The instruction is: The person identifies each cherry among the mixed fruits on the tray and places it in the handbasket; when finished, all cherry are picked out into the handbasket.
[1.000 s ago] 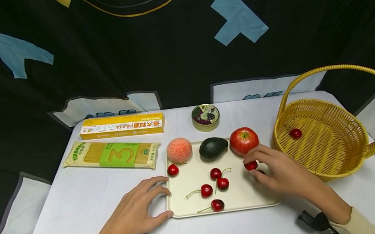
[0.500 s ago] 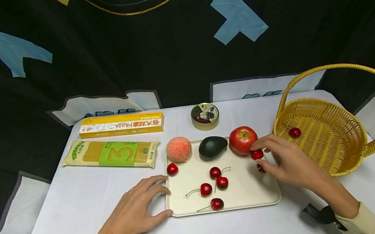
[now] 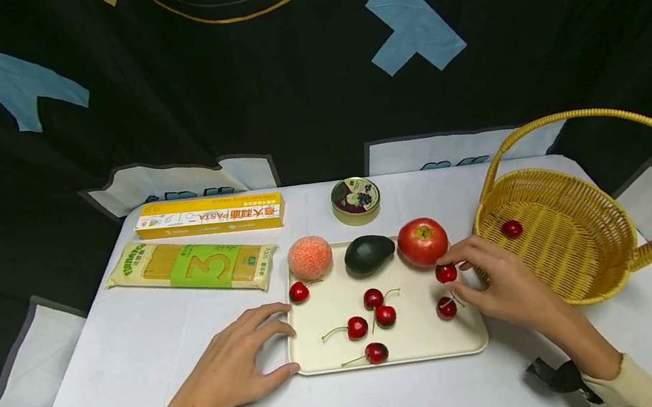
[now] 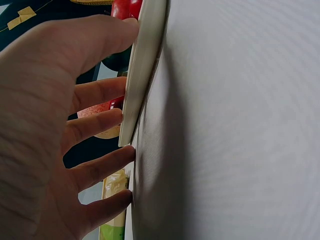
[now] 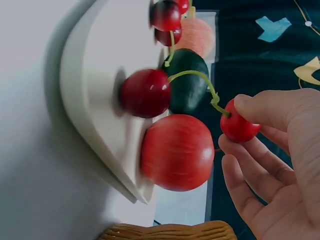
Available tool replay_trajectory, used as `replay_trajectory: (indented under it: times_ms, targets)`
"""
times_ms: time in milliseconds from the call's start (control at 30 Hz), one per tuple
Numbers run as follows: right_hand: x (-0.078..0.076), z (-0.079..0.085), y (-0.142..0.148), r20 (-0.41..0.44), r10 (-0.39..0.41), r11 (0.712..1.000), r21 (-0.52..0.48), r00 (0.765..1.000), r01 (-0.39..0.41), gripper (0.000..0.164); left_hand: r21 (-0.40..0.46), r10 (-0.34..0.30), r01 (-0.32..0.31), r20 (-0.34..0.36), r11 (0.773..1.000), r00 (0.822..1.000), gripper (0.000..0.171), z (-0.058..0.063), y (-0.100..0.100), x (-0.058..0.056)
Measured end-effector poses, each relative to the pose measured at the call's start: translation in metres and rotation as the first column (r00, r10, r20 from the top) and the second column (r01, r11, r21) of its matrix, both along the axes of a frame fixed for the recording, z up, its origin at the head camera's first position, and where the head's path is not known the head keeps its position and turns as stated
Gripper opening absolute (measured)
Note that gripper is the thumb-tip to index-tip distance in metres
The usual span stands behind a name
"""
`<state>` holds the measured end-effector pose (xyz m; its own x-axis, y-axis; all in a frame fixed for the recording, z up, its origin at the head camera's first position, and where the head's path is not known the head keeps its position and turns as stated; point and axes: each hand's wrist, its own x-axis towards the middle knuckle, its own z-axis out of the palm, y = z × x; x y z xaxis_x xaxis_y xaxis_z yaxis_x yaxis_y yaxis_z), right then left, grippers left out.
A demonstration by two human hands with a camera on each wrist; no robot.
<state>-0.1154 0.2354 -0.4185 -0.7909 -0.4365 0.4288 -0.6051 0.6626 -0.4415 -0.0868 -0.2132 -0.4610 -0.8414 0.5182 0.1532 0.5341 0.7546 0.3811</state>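
Observation:
In the head view my right hand pinches a red cherry between thumb and fingers, above the tray's right side. Its green stem joins that of a second cherry, which is at the cream tray in the right wrist view. My left hand touches the tray's left edge with its thumb and some fingertips, fingers spread. Several other cherries lie on the tray. Along its far side sit a peach-like fruit, a dark avocado and a red apple.
A yellow wicker basket with a tall handle stands right of the tray, one cherry inside. A round tin is behind the tray. A pasta box and a spaghetti packet lie at the back left.
My right hand has moved up and right with the pinched cherry, away from the tray's middle. The joined cherry, earlier partly behind the thumb, now shows plainly. My left hand stays at the tray's edge.

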Motion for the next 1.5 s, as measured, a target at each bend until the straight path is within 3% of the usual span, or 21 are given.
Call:
replay_trajectory:
  times_ms: [300,700,933,1167,1500]
  targets:
    - [-0.004,0.006,0.012,-0.058,-0.010,1.000,-0.007,0.998,0.010,0.050,0.000,0.010,-0.010,0.000,1.000,1.000,0.040,-0.001,0.001,0.001]
    - [-0.004,0.026,0.048,-0.080,-0.157,0.987,0.034,0.984,0.160,0.047,-0.003,0.009,-0.009,-0.004,1.000,1.000,0.039,-0.001,0.000,0.001]
    - [-0.012,0.017,0.069,-0.097,-0.169,0.984,0.044,0.981,0.173,0.048,-0.004,0.008,-0.008,-0.008,1.000,1.000,0.040,-0.001,0.000,0.001]
    - [-0.021,0.007,0.084,-0.026,-0.222,0.974,0.048,0.975,0.223,0.049,0.000,0.002,-0.002,-0.006,1.000,1.000,0.039,-0.001,0.000,0.000]
    - [-0.035,-0.004,0.099,-0.002,-0.224,0.963,0.152,0.975,0.222,0.040,-0.005,0.003,-0.003,-0.003,1.000,1.000,0.039,-0.001,0.001,0.001]
